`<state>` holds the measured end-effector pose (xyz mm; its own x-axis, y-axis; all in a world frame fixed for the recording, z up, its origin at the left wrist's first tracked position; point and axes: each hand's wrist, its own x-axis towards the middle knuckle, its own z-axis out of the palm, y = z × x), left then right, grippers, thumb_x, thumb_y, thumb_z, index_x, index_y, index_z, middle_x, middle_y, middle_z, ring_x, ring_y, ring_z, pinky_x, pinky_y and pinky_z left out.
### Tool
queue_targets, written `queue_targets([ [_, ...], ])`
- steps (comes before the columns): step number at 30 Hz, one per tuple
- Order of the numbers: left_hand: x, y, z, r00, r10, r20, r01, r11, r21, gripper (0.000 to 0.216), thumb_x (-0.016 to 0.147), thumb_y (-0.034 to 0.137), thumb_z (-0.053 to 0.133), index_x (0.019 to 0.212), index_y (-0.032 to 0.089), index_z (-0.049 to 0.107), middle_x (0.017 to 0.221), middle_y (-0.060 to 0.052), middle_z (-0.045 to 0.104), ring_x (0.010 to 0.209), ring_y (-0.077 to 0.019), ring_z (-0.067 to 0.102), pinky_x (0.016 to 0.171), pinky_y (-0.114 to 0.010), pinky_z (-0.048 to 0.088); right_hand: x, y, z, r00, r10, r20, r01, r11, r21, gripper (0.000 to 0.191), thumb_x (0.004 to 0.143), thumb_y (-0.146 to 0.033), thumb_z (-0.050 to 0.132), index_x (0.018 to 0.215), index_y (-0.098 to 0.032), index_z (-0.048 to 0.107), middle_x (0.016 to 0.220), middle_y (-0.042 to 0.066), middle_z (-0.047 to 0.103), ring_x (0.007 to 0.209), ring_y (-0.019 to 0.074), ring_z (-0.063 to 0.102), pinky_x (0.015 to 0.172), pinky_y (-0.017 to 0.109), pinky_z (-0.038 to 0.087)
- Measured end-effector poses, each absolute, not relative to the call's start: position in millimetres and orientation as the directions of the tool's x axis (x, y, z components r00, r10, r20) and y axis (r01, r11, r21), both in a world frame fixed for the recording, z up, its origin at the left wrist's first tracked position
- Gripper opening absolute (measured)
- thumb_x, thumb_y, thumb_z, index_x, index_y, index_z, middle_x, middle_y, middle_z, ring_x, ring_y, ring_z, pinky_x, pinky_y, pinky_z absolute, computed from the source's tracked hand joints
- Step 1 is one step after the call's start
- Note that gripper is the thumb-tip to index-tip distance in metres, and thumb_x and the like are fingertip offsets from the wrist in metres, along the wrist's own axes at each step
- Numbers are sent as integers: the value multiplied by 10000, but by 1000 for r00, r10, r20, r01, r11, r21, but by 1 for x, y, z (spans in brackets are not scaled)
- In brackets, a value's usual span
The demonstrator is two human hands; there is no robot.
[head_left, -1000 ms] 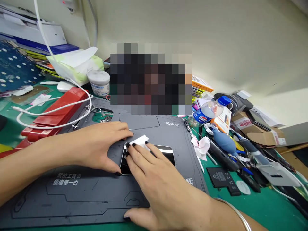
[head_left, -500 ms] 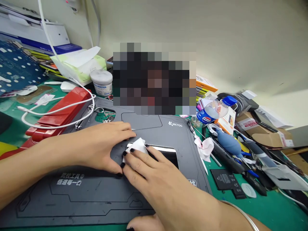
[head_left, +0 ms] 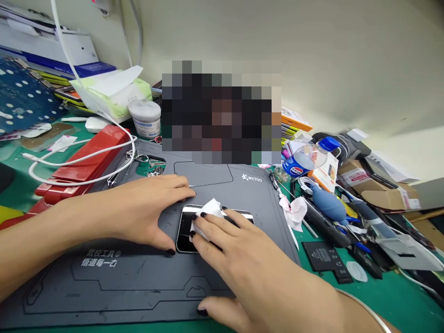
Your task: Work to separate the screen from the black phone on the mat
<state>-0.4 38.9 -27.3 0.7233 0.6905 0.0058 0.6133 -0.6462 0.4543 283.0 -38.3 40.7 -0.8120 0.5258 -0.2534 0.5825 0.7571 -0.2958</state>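
A smartphone (head_left: 184, 227) with a dark, glossy screen lies flat on the grey work mat (head_left: 138, 289). Over its screen my right hand (head_left: 239, 254) keeps a folded white tissue (head_left: 211, 208) pressed beneath the fingertips, the thumb stretched out apart on the near side. The fingers and tissue hide much of the phone's middle and right part. My left hand (head_left: 149, 210) rests on the mat just left of the phone, holding nothing. Its thumb and fingers are spread, the thumb tip close by the phone's lower left corner; whether they touch I cannot tell.
At left lie a red tool (head_left: 85, 159), a white cable (head_left: 83, 182) and a paste jar (head_left: 144, 119). A plastic bottle (head_left: 308, 157), a blue air blower (head_left: 329, 203), a crumpled tissue (head_left: 294, 212) and a phone battery (head_left: 326, 260) crowd the right. Behind the mat is a blurred-out area.
My right hand has slid the tissue rightward across the screen, baring the phone's left end. My left hand has stayed in place.
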Motion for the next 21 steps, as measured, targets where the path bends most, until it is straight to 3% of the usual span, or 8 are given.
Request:
queue_targets([
  [5, -4, 38, -29, 732, 681, 25, 601, -662, 448, 993, 697, 641, 1059, 1570, 280, 756, 1404, -135, 786, 1244, -398, 800, 1062, -464, 678, 282, -36, 39, -854, 475, -214, 520, 795, -311, 710, 1151, -595, 745, 1672, -118, 687, 1817, 210, 643, 1710, 396, 577, 1479, 593, 365],
  [9, -7, 40, -35, 738, 673, 45, 587, -674, 449, 1035, 700, 698, 1048, 1598, 287, 736, 1427, -135, 781, 1273, -405, 796, 1081, -469, 677, 282, -35, 41, -844, 479, -243, 534, 794, -289, 664, 1127, -598, 790, 1584, -118, 751, 1742, 197, 716, 1647, 397, 635, 1459, 571, 400],
  [14, -10, 40, -39, 743, 667, 60, 577, -683, 447, 1013, 720, 680, 1037, 1601, 284, 732, 1431, -140, 783, 1274, -407, 800, 1067, -470, 677, 284, -39, 40, -867, 461, -192, 499, 817, -291, 613, 1188, -568, 692, 1625, -139, 716, 1768, 187, 694, 1642, 379, 638, 1432, 577, 424],
  [21, -11, 41, -40, 742, 667, 63, 577, -684, 447, 1016, 726, 683, 1036, 1617, 310, 720, 1440, -127, 779, 1273, -400, 799, 1071, -462, 676, 281, -42, 38, -867, 467, -174, 498, 828, -257, 554, 1185, -542, 698, 1561, -137, 745, 1706, 205, 735, 1611, 378, 646, 1400, 585, 456],
])
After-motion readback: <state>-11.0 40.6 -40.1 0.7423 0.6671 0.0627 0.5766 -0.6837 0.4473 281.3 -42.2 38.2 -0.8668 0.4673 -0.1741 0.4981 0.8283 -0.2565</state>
